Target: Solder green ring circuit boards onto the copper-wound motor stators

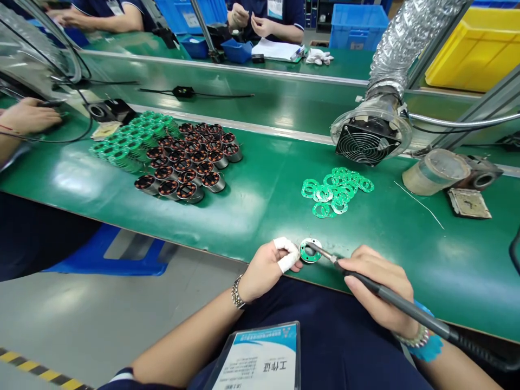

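Note:
My left hand (270,268), with white coverings on the thumb and index finger, pinches the edge of a ring-shaped circuit board (312,254) near the table's front edge. The board is green with a silvery rim; whether it sits on another part is hidden. A soldering iron (379,290) is gripped like a pen in my right hand (385,281). Its tip meets the board's upper inner edge, as far as I can see. Beyond my hands lies a loose pile of green ring boards (339,189).
Several motor stators with copper windings (195,162) stand left of centre, beside stacked green rings (134,138). A fan on a duct (368,143) hangs at right, near a cylindrical container (436,172) and a sponge tray (469,203). A co-worker's hand (30,116) is at far left.

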A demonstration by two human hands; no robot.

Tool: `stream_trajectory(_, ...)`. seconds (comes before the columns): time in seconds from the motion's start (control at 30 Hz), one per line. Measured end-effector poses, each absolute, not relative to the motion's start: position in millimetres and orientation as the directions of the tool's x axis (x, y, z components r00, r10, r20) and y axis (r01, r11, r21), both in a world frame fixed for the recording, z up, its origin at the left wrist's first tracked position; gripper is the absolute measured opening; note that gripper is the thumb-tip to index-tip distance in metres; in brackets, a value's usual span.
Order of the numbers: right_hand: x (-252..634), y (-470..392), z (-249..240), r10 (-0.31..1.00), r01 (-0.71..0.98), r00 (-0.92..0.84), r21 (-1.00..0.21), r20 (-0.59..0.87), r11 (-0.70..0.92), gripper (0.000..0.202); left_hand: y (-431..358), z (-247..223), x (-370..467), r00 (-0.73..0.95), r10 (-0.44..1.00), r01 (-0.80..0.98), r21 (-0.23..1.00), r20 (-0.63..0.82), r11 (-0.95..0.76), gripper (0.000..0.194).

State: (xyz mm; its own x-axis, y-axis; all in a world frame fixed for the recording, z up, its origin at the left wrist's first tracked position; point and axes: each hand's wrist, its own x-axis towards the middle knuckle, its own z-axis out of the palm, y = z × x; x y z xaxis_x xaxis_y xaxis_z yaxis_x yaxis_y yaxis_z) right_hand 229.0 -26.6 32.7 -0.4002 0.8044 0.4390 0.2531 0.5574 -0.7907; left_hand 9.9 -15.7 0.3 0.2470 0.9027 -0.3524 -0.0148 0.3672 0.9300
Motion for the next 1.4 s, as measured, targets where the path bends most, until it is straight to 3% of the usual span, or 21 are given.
stream_trajectory(0.27, 222, -26, 37, 0.824, 0.251, -0.441, -0.832, 0.356, 0.494, 0.022, -16, 1, 10, 0.235, 0.903, -0.002, 0.929, -0.360, 0.371, 0.020)
stream_trajectory(0.57, 226, -26, 40, 0.819, 0.235, -0.424, -0.826, 0.387, 0.512, 0.023, -15, -1, 10, 0.239, 0.901, 0.021, 0.929, -0.363, 0.369, 0.019)
stream_trajectory(0.87, 259, -24, 39, 0.881, 0.360, -0.132, -0.807, 0.454, 0.469, 0.022, -18, -7, 7, 0.214, 0.906, 0.074, 0.930, -0.366, 0.359, 0.017)
stream_trajectory(1.07, 296, -10, 26, 0.836, 0.601, 0.172, -0.728, 0.521, 0.330, 0.016, -20, -9, 4, 0.258, 0.900, 0.139, 0.935, -0.352, 0.326, 0.018)
stream_trajectory(1.13, 318, 8, 22, 0.787, 0.649, 0.244, -0.698, 0.567, 0.302, 0.018, -21, -7, 4, 0.271, 0.894, 0.175, 0.932, -0.356, 0.318, 0.026)
stream_trajectory(1.27, 369, 51, 19, 0.622, 0.812, 0.263, -0.517, 0.737, 0.270, 0.023, -15, 0, 8, 0.340, 0.890, 0.395, 0.905, -0.303, 0.157, 0.066)
stream_trajectory(1.33, 380, 63, 18, 0.688, 0.823, 0.226, -0.513, 0.689, 0.244, 0.025, -8, 5, 11, 0.410, 0.875, 0.492, 0.870, -0.259, 0.027, 0.077)
stream_trajectory(1.4, 373, 64, 15, 0.781, 0.745, 0.227, -0.621, 0.582, 0.246, 0.026, -1, 6, 12, 0.492, 0.849, 0.523, 0.845, -0.193, -0.110, 0.074)
